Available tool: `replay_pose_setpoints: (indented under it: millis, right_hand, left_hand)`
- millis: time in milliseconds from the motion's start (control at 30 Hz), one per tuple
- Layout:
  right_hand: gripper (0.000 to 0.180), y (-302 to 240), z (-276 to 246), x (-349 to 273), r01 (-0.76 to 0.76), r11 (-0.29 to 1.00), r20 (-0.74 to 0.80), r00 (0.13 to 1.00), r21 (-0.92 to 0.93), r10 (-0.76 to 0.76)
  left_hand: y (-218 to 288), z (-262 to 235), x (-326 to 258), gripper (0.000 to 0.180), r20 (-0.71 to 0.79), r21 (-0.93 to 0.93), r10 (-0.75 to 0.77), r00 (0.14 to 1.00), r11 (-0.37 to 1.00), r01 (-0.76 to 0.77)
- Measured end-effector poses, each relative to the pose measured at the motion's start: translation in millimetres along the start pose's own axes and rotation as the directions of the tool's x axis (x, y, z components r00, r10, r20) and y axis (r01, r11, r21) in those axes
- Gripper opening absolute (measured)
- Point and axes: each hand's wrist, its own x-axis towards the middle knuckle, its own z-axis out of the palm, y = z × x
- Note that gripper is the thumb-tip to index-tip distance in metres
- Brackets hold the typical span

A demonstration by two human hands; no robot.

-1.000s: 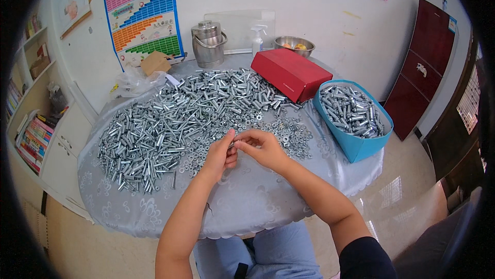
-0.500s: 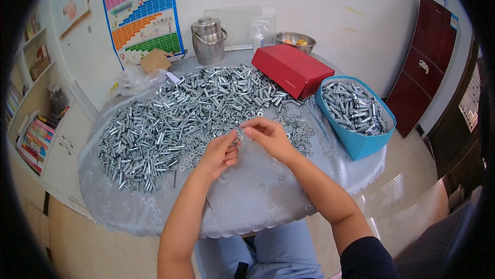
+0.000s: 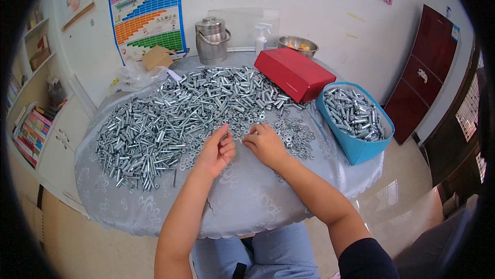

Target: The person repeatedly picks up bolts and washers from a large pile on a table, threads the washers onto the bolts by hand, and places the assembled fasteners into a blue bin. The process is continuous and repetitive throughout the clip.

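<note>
We see two bare hands meeting at the near edge of a heap of bright steel bolts (image 3: 170, 119) on a round table (image 3: 247, 201) draped in pale, patterned cloth. The left hand (image 3: 216, 150) pinches a small metal piece at its fingertips — too small to identify; the right hand (image 3: 265, 145) rests fingers-down among flat washers (image 3: 294, 134), and whether it grips one we cannot tell. Beside them: one glossy red box (image 3: 294, 72), one blue bin (image 3: 356, 119) of bolts — and one lidded steel canister (image 3: 211, 39).
</note>
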Motion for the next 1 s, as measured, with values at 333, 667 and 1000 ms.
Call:
replay_pose_setpoints:
  millis: [333, 667, 1000]
  right_hand:
    - [0.014, 4, 8, -5, 0.012, 0.998, -0.019, 1.000, 0.060, -0.011]
    - [0.012, 6, 6, -3, -0.032, 0.966, -0.048, 0.998, 0.255, 0.046]
    - [0.007, -15, -15, 4, -0.084, 0.732, -0.008, 0.993, 0.676, 0.122]
  left_hand:
    - [-13, 11, -4, 0.018, 0.023, 0.104, -0.045, 0.999, 0.994, 0.042]
    - [-8, 5, -1, 0.017, -0.049, 0.119, -0.019, 0.999, 0.993, 0.024]
    - [-16, 13, -4, 0.018, -0.076, 0.255, -0.038, 0.996, 0.965, 0.056]
